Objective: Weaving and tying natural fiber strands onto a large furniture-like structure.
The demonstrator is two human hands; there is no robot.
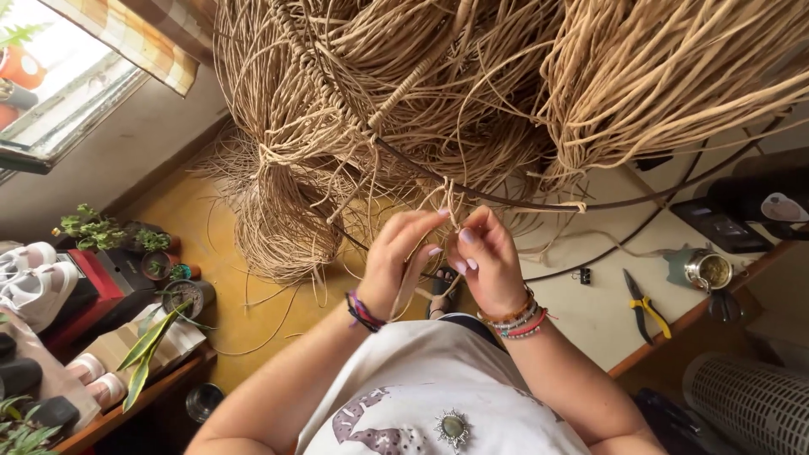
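A big mass of tan raffia-like cords (438,93) hangs in front of me, tied onto a thin dark metal hoop (522,205). My left hand (396,257) and my right hand (484,257) meet just below the hoop. Both pinch a few of the same thin cord strands (452,202) between fingertips, close to a knot. Bracelets circle both wrists. More bundled cords (282,227) hang down to the left, over the yellow floor.
To the right stands a white table (590,312) with yellow-handled pliers (645,307), a small black clip (585,275), a metal cup (708,270) and a black device (758,202). Potted plants (156,253) and shoes (34,282) sit on the left. A slatted white appliance (746,404) stands at lower right.
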